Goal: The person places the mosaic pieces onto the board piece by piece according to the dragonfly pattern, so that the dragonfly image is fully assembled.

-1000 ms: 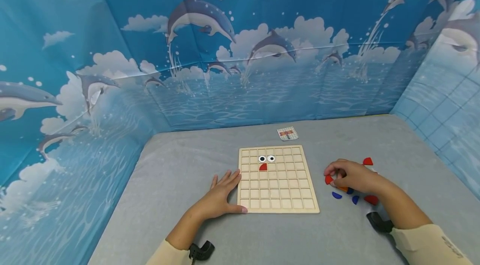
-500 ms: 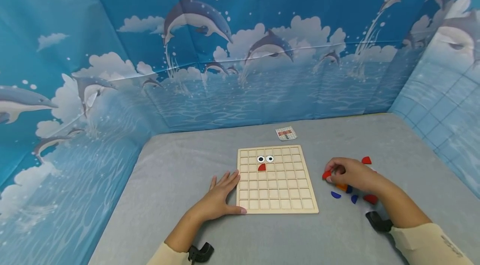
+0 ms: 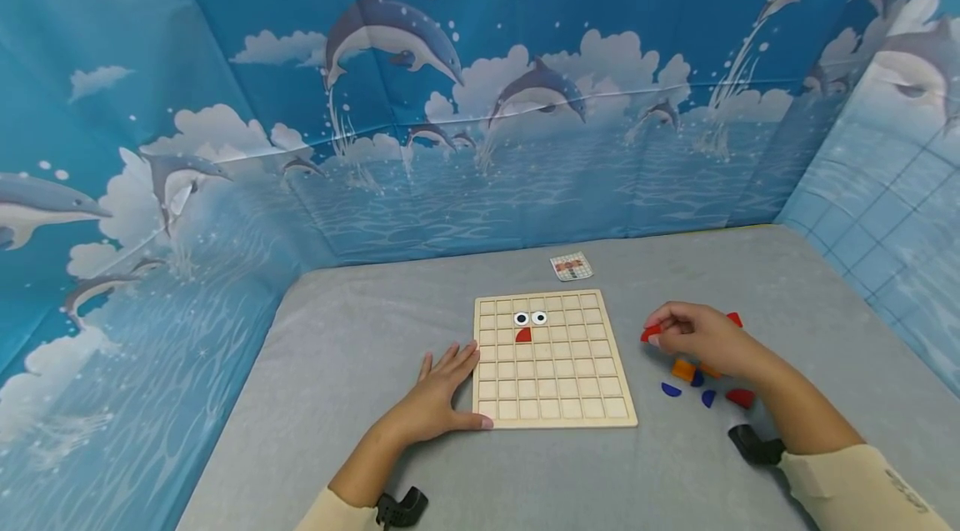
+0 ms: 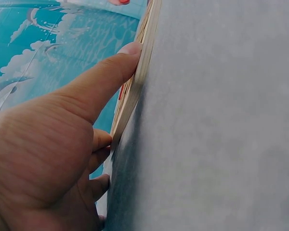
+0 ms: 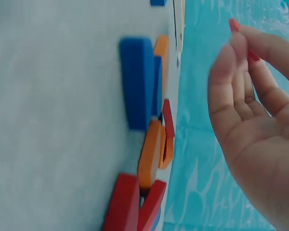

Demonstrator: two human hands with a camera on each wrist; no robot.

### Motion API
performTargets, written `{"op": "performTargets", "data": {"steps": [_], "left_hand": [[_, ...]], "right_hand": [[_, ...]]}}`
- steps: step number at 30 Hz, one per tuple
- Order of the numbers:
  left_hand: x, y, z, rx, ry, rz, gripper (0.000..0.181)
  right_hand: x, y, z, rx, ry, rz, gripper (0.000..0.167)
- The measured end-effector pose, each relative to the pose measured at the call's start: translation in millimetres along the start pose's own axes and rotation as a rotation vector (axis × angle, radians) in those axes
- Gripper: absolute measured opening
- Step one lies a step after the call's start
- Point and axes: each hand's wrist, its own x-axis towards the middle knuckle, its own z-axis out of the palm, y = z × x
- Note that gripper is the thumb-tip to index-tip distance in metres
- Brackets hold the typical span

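A wooden grid board [image 3: 555, 364] lies flat on the grey cloth, with two round eye pieces [image 3: 530, 318] and a red quarter-round piece [image 3: 523, 335] set in its upper cells. My left hand [image 3: 431, 404] rests at the board's lower left, fingers spread along the left edge and thumb on the front corner. In the left wrist view the thumb [image 4: 116, 67] touches the board's edge. Above the cloth, right of the board, my right hand [image 3: 701, 338] pinches a red block [image 3: 651, 333] between thumb and fingers. The right wrist view shows only bits of that block [image 5: 234, 25].
Under and beside the right hand lie loose blocks: an orange block [image 3: 683, 370], a blue half-round [image 3: 671, 389], another blue piece [image 3: 708, 399] and a red one [image 3: 741, 398]. A printed pattern card [image 3: 572, 266] lies behind the board. A dolphin-print curtain [image 3: 480, 139] rises behind the table.
My right hand has picked up the red block and lifted it away from the pile, uncovering the orange block. The left hand keeps its place on the board.
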Motion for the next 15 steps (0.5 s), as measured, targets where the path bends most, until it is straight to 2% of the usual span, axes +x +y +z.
{"op": "performTargets", "data": {"steps": [9, 15], "left_hand": [[-0.4, 1.7, -0.3, -0.013, -0.005, 0.004, 0.109], [-1.3, 3.0, -1.1, -0.012, -0.003, 0.008, 0.109]], "right_hand": [[3.0, -16.4, 8.4, 0.071, -0.006, -0.019, 0.030], [10.3, -36.8, 20.0, -0.011, -0.010, -0.065, 0.029]]}}
